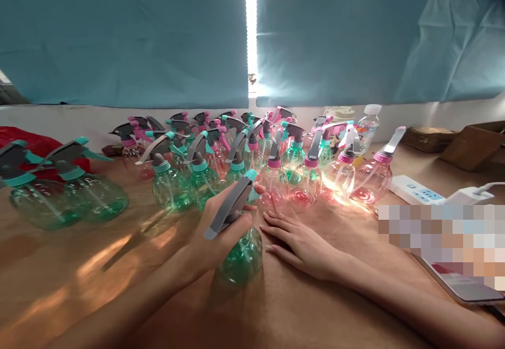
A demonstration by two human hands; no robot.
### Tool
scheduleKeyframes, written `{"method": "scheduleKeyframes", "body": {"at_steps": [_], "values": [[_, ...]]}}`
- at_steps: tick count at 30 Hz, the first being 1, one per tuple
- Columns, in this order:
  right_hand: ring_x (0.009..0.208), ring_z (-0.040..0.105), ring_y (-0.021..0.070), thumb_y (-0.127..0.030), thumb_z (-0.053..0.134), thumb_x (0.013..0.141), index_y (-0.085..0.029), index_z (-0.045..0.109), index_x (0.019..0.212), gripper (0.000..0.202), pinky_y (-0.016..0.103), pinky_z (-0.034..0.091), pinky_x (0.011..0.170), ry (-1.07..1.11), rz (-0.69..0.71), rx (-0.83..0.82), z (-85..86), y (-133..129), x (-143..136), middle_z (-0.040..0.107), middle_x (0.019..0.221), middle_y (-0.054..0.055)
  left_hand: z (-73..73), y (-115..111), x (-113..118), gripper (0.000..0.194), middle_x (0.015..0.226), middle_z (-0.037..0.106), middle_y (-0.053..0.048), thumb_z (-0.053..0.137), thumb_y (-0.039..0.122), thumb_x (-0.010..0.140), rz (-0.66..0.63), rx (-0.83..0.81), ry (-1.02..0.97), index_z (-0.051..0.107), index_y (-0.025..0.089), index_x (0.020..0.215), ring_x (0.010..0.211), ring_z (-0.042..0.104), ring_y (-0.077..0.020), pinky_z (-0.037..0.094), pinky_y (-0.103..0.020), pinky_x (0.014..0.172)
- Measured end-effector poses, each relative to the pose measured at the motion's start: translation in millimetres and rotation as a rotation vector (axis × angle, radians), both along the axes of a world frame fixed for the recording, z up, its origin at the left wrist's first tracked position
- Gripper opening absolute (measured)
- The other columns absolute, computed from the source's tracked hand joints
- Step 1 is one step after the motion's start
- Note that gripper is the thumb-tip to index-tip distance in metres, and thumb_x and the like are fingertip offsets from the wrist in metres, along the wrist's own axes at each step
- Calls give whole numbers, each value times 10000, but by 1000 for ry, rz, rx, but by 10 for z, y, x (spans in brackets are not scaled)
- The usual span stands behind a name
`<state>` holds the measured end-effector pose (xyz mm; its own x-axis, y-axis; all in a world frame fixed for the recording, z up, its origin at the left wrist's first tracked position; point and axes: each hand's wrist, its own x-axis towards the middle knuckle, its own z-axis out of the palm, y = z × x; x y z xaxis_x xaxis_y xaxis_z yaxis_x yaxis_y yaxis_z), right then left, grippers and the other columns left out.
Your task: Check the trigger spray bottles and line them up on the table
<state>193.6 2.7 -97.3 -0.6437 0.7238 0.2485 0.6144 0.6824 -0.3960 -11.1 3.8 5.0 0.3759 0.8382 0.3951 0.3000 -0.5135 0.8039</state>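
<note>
My left hand point(221, 225) is wrapped round the neck of a green spray bottle point(241, 262) with a grey and teal trigger head. The bottle stands on the brown table just in front of me, and my fingers partly cover its head. To its right, my right hand point(298, 238) lies flat on the table with fingers stretched out, holding nothing. Just beyond my hands stand more spray bottles, among them a green one point(171, 186) on the left and a clear pink one point(273, 183) with a pink collar.
Two green spray bottles point(94, 196) stand at the left, before a red bag point(43, 144). Several others crowd the back. On the right are a white power strip point(414, 190), a tablet-like device point(465, 283), a cardboard box point(473, 146) and a white-capped bottle point(369, 125).
</note>
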Motion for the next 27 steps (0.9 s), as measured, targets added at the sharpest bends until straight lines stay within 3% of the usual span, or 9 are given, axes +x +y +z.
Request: {"method": "scheduleKeyframes", "body": {"at_steps": [3,6,10,14,19,27], "values": [[1389,369,276,-420,432,986,-169,507,1385,477,508,329,1133,12,-1,-3,-17,22,-3,480,1452,127,0,8,-10,375,1062,670,-25,505,210,741,-7,-5,9,638,273,1086,932,649,-226,555,-358,824],[1388,371,277,-418,433,986,-144,520,1373,482,490,332,1138,18,6,-9,-32,25,-2,486,1446,135,-9,10,-19,400,882,662,-13,504,234,734,9,-16,41,625,263,1114,728,632,-189,558,-360,786],[1388,372,276,-431,435,983,-145,522,1371,489,487,331,1140,33,1,-10,-36,22,0,485,1447,133,-16,9,-30,420,706,589,39,492,234,748,3,-38,59,600,275,1152,492,497,-128,552,-362,768],[1387,374,271,-434,428,985,-153,519,1375,489,486,330,1140,24,-1,-10,-42,23,1,489,1446,127,-17,8,-38,390,784,627,16,495,241,749,24,-22,71,607,271,1121,538,521,-137,551,-356,758],[1389,371,268,-429,439,981,-179,523,1371,470,496,335,1133,43,-5,-9,-46,21,5,484,1452,118,-20,13,-43,383,736,622,12,498,246,751,28,-3,80,610,274,1117,571,550,-157,550,-347,722],[1386,375,277,-417,449,979,-183,525,1370,462,512,339,1126,56,-8,-12,-36,12,4,490,1445,123,-21,19,-32,385,839,649,0,499,260,754,26,-23,82,606,284,1123,591,551,-154,558,-372,771]]}}
